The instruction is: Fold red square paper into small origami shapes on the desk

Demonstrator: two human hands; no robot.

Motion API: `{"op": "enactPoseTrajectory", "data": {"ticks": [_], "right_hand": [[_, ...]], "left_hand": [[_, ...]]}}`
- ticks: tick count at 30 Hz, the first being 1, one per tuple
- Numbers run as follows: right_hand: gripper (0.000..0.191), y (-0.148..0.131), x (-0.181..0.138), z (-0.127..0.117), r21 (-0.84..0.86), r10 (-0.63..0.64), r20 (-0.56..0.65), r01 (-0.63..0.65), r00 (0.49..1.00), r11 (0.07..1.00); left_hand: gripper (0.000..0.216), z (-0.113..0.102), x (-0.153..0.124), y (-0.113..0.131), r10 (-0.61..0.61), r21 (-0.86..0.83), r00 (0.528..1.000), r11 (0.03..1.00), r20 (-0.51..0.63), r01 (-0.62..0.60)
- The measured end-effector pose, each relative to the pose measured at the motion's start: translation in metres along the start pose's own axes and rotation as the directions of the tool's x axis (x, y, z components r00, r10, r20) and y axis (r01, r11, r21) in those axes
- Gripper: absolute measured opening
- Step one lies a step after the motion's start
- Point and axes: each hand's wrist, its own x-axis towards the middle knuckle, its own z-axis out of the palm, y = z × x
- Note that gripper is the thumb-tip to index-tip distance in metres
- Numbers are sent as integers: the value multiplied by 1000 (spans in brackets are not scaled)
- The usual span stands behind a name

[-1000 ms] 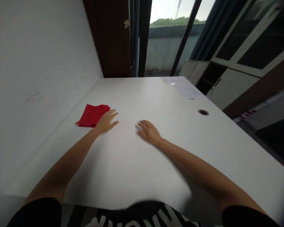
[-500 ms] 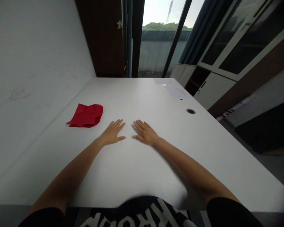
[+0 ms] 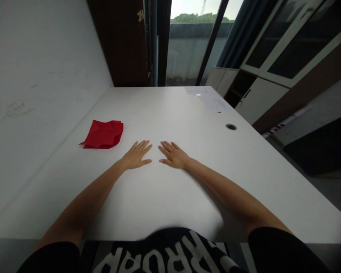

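My left hand point(image 3: 135, 155) lies palm down on the white table point(image 3: 170, 204), fingers spread, holding nothing. Facing it across a small gap, my right hand point(image 3: 174, 155) also rests flat on the tabletop with its fingers apart. To the left of my left hand and a little farther away is a folded red sheet point(image 3: 104, 134), perhaps paper or thin cloth; I cannot tell which. Its layers overlap loosely, and a pointed corner sticks out at the left. Neither hand touches it.
A wall point(image 3: 45, 98) runs along the table's left side. Toward the right edge sits a round cable hole point(image 3: 231, 127). Pale papers point(image 3: 211, 101) lie at the far right corner. Beyond stand a low cabinet point(image 3: 223, 79) and a glass door point(image 3: 187, 53).
The whole view has tipped slightly downward, so the table sits a little higher in the picture. My right hand seems to have settled flatter on the table; the red sheet stays put.
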Motion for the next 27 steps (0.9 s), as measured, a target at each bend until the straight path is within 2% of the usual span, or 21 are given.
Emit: {"op": "enactPoseTrajectory", "data": {"ticks": [7,16,19,23,27], "right_hand": [[79,-2,0,0,-25,-3,15,3,1000,1000],[80,-3,1,-3,-55,-9,23,10,1000,998],[78,-2,1,-3,-41,-1,16,2,1000,999],[72,2,0,-6,6,-2,-8,2,1000,1000],[66,6,0,-7,70,-13,-45,16,999,997]], "left_hand": [[81,-1,0,0,-7,-9,1000,1000,-7,7],[80,-1,0,-3,2,294,998,956,68,-22],[78,-3,2,-8,-7,336,998,942,65,-16],[72,-7,0,-25,-49,325,998,944,-32,57],[70,-15,-8,-56,-178,292,963,928,-203,234]]}}
